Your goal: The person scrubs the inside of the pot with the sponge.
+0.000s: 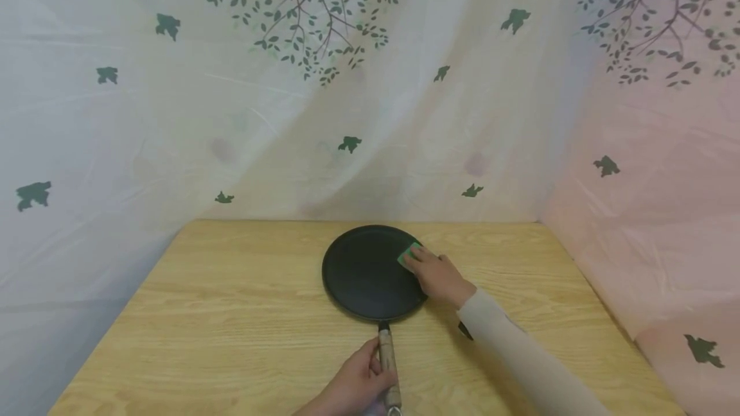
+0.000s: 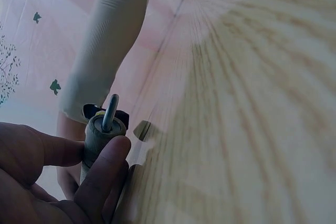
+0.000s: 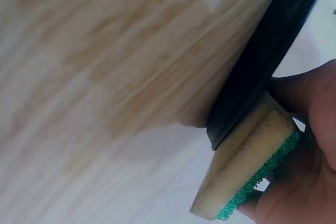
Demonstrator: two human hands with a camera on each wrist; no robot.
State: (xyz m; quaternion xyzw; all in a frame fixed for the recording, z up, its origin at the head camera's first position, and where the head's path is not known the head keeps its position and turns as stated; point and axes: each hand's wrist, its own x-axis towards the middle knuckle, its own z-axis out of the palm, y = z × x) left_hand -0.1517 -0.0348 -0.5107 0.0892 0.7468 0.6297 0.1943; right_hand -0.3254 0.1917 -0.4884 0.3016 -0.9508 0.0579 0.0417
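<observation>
A flat black frying pan [image 1: 367, 275] lies on the wooden table, its handle [image 1: 388, 352] pointing toward me. My left hand [image 1: 355, 381] grips that handle between thumb and fingers. In the left wrist view, a metal hanging loop [image 2: 111, 113] sticks out of the handle's end. With my right hand [image 1: 444, 278] I hold a sponge [image 1: 408, 257] against the right part of the pan. The right wrist view shows the sponge's yellowish foam [image 3: 244, 163] touching the pan's rim, darkened in a streak, with the green scouring layer facing the palm.
The wood-grained table [image 1: 231, 287] reaches back to a pale curtain [image 1: 277, 146] printed with trees and birds. Another stretch of curtain [image 1: 653, 223] stands along the right side. A dark strap piece [image 1: 465, 330] shows under the right sleeve [image 1: 520, 345].
</observation>
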